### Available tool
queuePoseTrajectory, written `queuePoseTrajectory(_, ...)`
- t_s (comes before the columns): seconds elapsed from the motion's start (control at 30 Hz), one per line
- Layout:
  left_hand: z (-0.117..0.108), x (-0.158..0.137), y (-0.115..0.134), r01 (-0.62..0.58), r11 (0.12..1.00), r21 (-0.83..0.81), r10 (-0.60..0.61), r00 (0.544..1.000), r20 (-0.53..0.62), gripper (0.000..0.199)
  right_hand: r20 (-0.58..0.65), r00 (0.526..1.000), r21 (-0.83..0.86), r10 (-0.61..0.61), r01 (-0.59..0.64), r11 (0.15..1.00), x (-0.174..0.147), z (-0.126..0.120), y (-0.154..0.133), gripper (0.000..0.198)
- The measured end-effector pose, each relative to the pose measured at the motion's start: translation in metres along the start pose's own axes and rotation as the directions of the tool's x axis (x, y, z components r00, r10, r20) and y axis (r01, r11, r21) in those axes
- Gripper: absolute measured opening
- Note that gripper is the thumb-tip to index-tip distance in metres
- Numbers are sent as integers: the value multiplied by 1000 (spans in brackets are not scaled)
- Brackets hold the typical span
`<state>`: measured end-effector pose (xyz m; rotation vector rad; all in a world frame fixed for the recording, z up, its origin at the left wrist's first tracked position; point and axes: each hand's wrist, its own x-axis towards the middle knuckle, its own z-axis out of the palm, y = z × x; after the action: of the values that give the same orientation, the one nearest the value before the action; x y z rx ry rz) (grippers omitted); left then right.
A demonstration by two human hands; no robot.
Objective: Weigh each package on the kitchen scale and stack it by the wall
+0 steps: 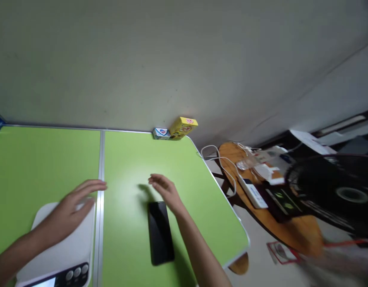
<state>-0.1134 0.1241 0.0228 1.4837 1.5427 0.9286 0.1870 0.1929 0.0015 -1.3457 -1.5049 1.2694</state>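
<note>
Phone (pixel 160 235) right of scale (pixel 63 252) on table (pixel 126 227)

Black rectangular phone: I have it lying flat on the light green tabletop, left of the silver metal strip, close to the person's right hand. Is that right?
Not quite: the head view shows the black rectangular phone right of the silver metal strip. The rest holds: it lies flat on the light green tabletop, close to the person's right hand.
</note>
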Motion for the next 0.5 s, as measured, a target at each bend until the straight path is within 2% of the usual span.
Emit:
queuePoseTrajectory(0.03,17,16,10,-24,999,-28,26,998,65,33,-128,992,-33,-16,12,999,23,-14,12,38)
queuePoseTrajectory(0.1,52,54,21,-62,994,-92,77,983,164,34,-251,968,-51,-26,13,999,70,-40,34,42)
queuePoseTrajectory(0.17,87,99,22,-19,983,-180,58,975,212,34,-362,932,-55,-26,7,998,115,-61,53,43)
queuePoseTrajectory(0.2,104,124,21,14,968,-251,40,978,207,32,-411,911,-52,-23,2,999,136,-69,61,43)
queuePoseTrajectory(0.23,121,150,18,48,948,-315,1,988,153,32,-452,892,-48,-19,-3,999,155,-75,68,43)
queuePoseTrajectory(0.27,137,176,16,57,946,-320,-21,993,114,36,-489,872,-44,-15,-8,999,174,-80,73,44)
queuePoseTrajectory(0.37,183,247,13,72,950,-305,-65,997,34,63,-570,822,-41,-9,-17,999,219,-86,86,49)
queuePoseTrajectory(0.5,232,309,17,41,948,-317,-55,998,-36,83,-631,776,-72,-9,-47,996,251,-85,95,55)
